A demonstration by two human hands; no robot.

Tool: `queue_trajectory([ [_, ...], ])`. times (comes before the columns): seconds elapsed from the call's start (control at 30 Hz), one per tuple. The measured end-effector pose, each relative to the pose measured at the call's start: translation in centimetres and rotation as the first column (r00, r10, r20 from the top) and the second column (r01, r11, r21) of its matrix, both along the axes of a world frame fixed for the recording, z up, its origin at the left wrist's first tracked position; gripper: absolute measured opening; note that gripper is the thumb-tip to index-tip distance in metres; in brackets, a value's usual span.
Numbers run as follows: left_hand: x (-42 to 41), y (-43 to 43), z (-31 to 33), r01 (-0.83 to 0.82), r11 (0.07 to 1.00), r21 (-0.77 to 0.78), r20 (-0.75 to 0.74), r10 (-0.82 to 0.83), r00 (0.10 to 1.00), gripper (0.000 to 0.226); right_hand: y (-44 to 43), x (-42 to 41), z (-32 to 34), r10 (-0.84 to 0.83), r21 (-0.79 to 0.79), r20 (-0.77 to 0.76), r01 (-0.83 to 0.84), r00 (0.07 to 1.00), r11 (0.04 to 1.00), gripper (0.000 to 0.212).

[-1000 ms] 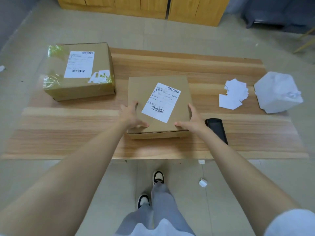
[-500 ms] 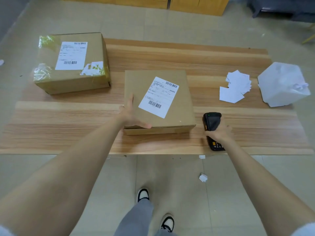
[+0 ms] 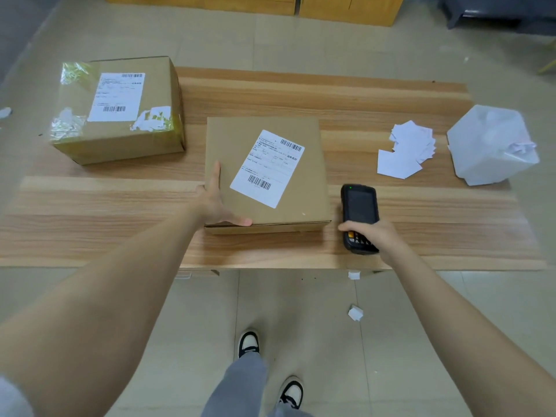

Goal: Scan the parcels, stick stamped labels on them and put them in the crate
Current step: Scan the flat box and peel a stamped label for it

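A flat brown parcel (image 3: 288, 206) with a white barcode label (image 3: 267, 167) lies in the middle of the wooden table (image 3: 270, 91). My left hand (image 3: 215, 203) rests on its near left corner, index finger straight along the left edge, thumb along the front edge. My right hand (image 3: 371, 234) grips the lower end of a black handheld scanner (image 3: 359, 212), just right of the parcel, with a green light lit at its top. A bigger taped parcel (image 3: 117, 111) with its own label sits at the table's far left. A heap of loose white labels (image 3: 406, 150) lies to the right.
A white wrapped parcel (image 3: 493, 145) stands at the table's right end. Scraps of white paper (image 3: 355, 313) lie on the tiled floor by my feet. Wooden cabinets (image 3: 301, 4) line the far wall. No crate is in view.
My right hand left the parcel's right side, took hold of the scanner and lifted its top end up beside the parcel. My left hand stayed on the parcel's corner.
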State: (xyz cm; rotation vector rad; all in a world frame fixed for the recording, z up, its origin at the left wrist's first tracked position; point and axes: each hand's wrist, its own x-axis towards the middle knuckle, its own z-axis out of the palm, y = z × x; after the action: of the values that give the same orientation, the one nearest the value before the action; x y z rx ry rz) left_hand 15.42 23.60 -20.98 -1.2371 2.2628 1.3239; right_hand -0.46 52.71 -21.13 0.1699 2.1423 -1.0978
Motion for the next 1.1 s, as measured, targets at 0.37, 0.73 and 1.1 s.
queue_trajectory([
  [0.37,2.8,3.3,0.5,-0.053,0.997,-0.062,-0.167,0.042,0.985,0.154,-5.2,7.4,9.9,0.211,-0.678,0.419,0.149,0.883,0.720,0.027],
  [0.73,4.5,4.8,-0.1,-0.044,0.988,-0.147,-0.240,0.008,0.971,0.154,-3.4,13.3,9.2,0.273,-0.577,0.486,0.070,0.830,0.814,0.020],
  [1.1,4.8,5.1,-0.6,-0.056,0.981,-0.186,-0.233,0.011,0.972,0.153,-2.2,14.8,8.6,0.309,-0.540,0.449,-0.021,0.838,0.841,0.017],
])
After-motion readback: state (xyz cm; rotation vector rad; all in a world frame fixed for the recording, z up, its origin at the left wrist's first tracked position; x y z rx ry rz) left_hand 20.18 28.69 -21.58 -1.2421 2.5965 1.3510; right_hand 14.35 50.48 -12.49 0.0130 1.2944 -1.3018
